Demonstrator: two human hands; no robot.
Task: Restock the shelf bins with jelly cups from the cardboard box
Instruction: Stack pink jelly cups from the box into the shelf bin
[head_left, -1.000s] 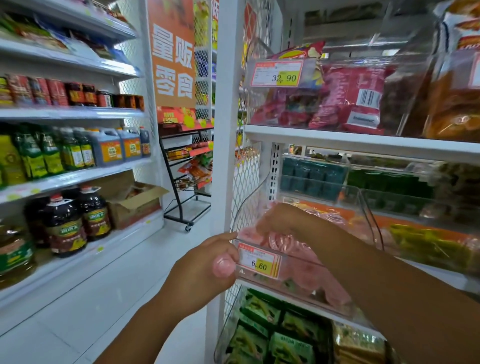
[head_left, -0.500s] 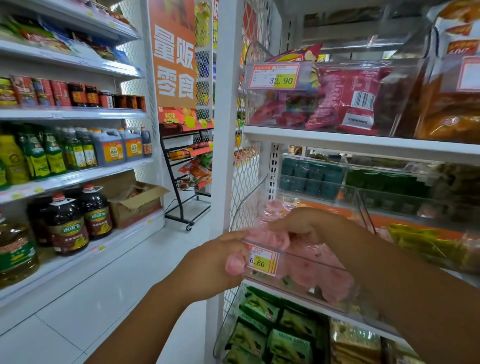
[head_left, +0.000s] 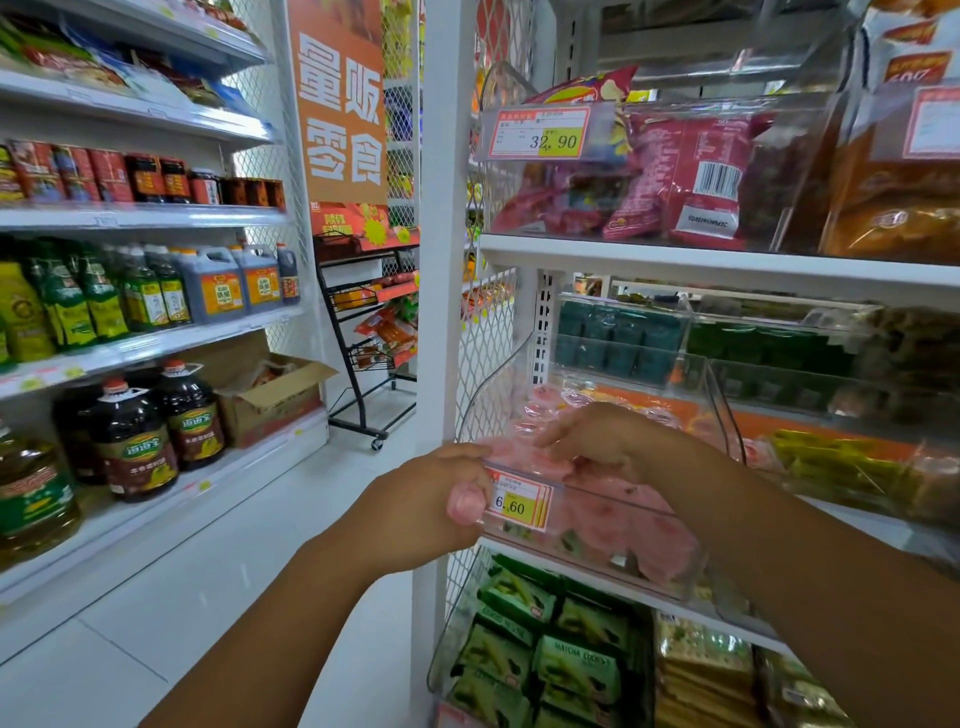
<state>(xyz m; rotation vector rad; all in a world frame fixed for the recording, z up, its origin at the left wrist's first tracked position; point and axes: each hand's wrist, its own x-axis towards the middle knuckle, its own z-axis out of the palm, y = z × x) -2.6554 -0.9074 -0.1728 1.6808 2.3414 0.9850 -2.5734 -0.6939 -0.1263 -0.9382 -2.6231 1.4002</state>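
A clear plastic shelf bin (head_left: 597, 551) with a yellow 6.60 price tag (head_left: 517, 499) sits on the middle shelf and holds several pink jelly cups (head_left: 623, 514). My left hand (head_left: 421, 509) grips the bin's front left corner, thumb on the front face beside the tag and fingers over the rim. My right hand (head_left: 597, 441) reaches into the bin from the right and lies palm-down on top of the pink cups, fingers loosely bent toward the left. Whether a cup is under its palm is hidden.
Neighbouring clear bins hold green packs (head_left: 831, 467), and matcha cookie packs (head_left: 545, 654) fill the bin below. A shelf (head_left: 727, 260) with red snack bags hangs close above. An open cardboard box (head_left: 275, 395) sits on the opposite shelving beside oil bottles (head_left: 135, 441). A white aisle floor (head_left: 234, 545) lies between.
My left hand rose from below the tag to clasp the bin's front corner. My right hand slid forward and left across the pink cups.
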